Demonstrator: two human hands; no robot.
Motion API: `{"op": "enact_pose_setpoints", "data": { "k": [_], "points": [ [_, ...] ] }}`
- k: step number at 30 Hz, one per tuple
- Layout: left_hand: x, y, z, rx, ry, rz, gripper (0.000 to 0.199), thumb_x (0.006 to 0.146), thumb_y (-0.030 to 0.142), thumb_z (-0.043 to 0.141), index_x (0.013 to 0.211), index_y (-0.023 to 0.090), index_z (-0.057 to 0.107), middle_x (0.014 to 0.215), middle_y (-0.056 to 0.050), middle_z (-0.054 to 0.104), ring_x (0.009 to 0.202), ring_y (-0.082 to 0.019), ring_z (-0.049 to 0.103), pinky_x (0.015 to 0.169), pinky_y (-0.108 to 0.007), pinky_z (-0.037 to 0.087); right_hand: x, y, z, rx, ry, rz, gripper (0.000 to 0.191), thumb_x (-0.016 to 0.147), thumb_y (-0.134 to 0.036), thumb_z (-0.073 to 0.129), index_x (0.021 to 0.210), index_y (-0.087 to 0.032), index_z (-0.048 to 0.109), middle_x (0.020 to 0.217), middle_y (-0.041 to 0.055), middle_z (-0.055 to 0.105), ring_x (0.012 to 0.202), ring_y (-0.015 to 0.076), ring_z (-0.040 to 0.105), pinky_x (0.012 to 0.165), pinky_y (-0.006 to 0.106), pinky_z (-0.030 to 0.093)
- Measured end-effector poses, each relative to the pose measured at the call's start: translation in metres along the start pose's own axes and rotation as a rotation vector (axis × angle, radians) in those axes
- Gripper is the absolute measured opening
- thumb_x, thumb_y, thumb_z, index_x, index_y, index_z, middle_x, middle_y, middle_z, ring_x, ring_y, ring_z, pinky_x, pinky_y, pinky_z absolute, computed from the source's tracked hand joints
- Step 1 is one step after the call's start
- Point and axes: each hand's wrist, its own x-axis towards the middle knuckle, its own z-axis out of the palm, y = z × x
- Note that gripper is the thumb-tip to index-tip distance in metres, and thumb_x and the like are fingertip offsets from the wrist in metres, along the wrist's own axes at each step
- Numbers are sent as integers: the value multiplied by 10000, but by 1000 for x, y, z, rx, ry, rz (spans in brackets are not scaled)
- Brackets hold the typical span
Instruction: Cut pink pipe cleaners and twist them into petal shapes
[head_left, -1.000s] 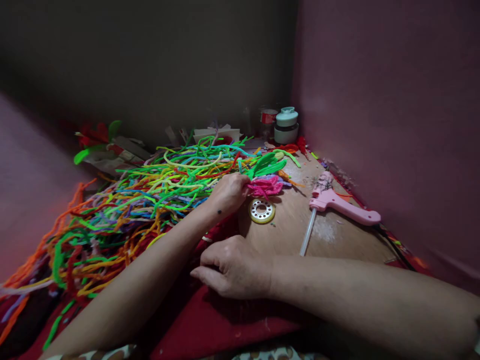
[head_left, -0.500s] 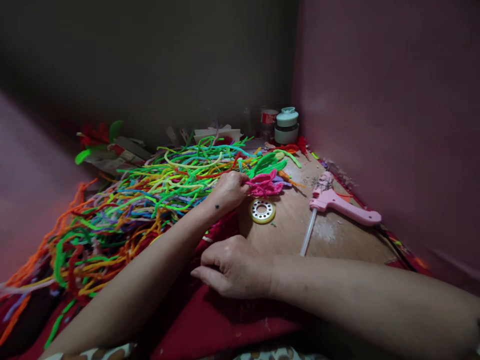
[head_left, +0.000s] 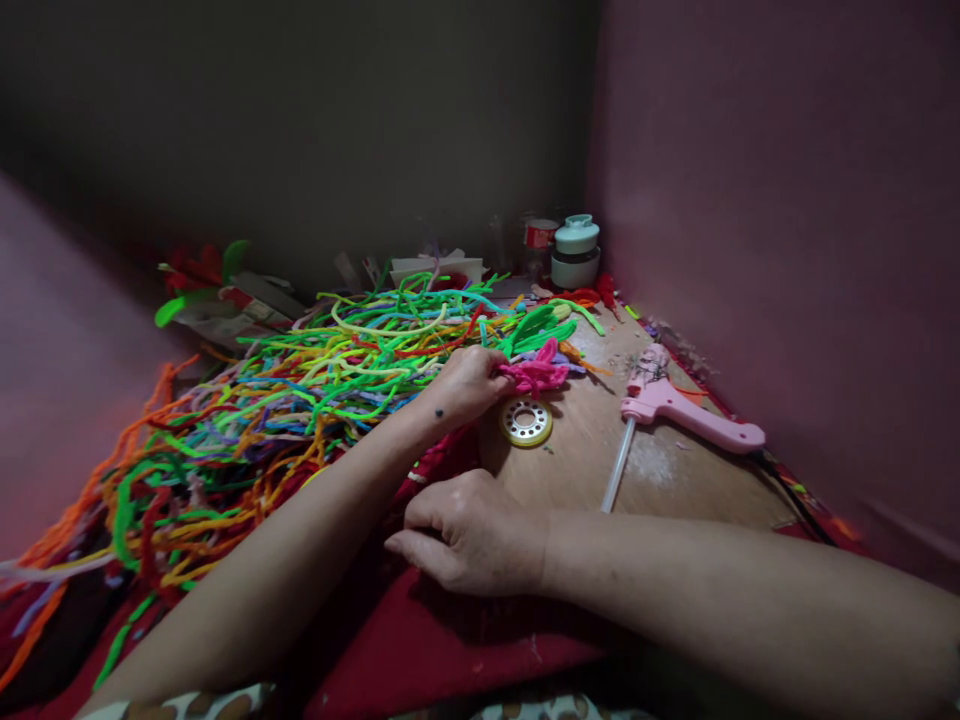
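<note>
Reaching forward, my left hand (head_left: 471,384) is closed, with thumb and fingers pinching one end of a bright pink pipe-cleaner flower (head_left: 538,374). Its looped petals point right, over the wooden board. Just behind it lie looped green pipe-cleaner leaves (head_left: 534,330). A round metal disc with holes and a yellow rim (head_left: 526,423) lies on the board below the flower. Nearer to me, my right hand (head_left: 474,530) rests low over the dark red cloth (head_left: 450,655), its fingers curled under. The fingertips are hidden, so I cannot make out whether they hold anything.
A large tangle of coloured pipe cleaners (head_left: 322,400) spreads across the left side. A pink glue gun (head_left: 694,415) with a clear glue stick (head_left: 618,465) lies at right on the wooden board (head_left: 570,470). A pale green lidded jar (head_left: 576,252) stands at the back, by the wall.
My left hand has shifted slightly right, and the pink flower has tilted in its fingers, its petals bunched differently. My right hand keeps its pose.
</note>
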Motion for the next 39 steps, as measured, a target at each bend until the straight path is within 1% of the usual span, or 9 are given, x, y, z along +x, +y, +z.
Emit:
{"op": "enact_pose_setpoints", "data": {
  "k": [5, 9, 15, 18, 23, 27, 31, 36, 39],
  "points": [
    [-12, 3, -1, 302, 28, 100, 309, 829, 412, 483, 957, 168, 623, 947, -100, 641, 825, -227, 607, 639, -271, 409, -1, 0, -1, -7, -13, 0, 276, 840, -316, 527, 659, -154, 659, 632, 35, 661, 551, 124, 543, 534, 230, 345],
    [-25, 8, -5, 429, -33, 124, 379, 909, 415, 318, 921, 161, 598, 895, -103, 642, 762, -237, 623, 601, -290, 405, -1, 0, 0, 46, -17, -14, 239, 844, -283, 517, 783, -145, 702, 722, 55, 699, 610, 132, 589, 578, 220, 384],
    [-26, 2, -5, 208, -27, 146, 413, 918, 427, 301, 769, 176, 593, 726, -40, 631, 643, -149, 568, 541, -234, 322, -1, -1, -1, 21, 1, -10, 244, 834, -280, 531, 708, -149, 693, 634, 41, 670, 527, 115, 530, 526, 220, 350],
    [-21, -3, 0, 116, -28, 142, 432, 918, 447, 291, 771, 174, 592, 692, -34, 624, 623, -140, 553, 540, -230, 323, -1, 0, -1, 24, 9, -6, 267, 835, -293, 532, 668, -146, 680, 600, 33, 653, 496, 105, 496, 500, 222, 325],
    [-22, -2, 5, 238, 31, 99, 378, 877, 476, 390, 947, 163, 590, 847, -84, 641, 751, -211, 603, 608, -274, 395, -2, 0, 1, 59, 10, -13, 259, 842, -287, 518, 724, -143, 699, 658, 47, 681, 559, 122, 552, 547, 226, 363],
    [-35, 8, 2, 256, 126, 88, 295, 883, 360, 429, 1010, 138, 576, 990, -110, 594, 823, -210, 602, 685, -293, 442, -1, 0, -1, 36, -22, 1, 204, 798, -219, 539, 685, -133, 685, 632, 48, 673, 541, 120, 540, 546, 227, 367],
    [-50, 16, -6, 71, 179, 189, 236, 893, 263, 417, 946, 138, 611, 949, -92, 608, 801, -168, 594, 708, -272, 453, -2, 2, -1, 27, -30, 10, 182, 788, -229, 542, 733, -156, 699, 683, 43, 689, 610, 143, 569, 577, 236, 393],
    [-78, 15, -15, -303, -26, 302, 151, 845, 221, 512, 862, 164, 651, 847, -35, 673, 790, -133, 598, 750, -231, 458, -12, 1, 4, 19, 43, 34, 225, 798, -282, 538, 922, -182, 697, 844, 55, 710, 737, 195, 615, 632, 277, 450],
    [-101, 10, -10, -402, -21, 249, 167, 850, 230, 498, 848, 174, 656, 850, -29, 684, 792, -135, 604, 755, -240, 472, -18, -2, 4, 107, 52, -140, 222, 833, -206, 485, 922, -170, 685, 863, 55, 711, 787, 180, 632, 682, 263, 470]
  ]
}}
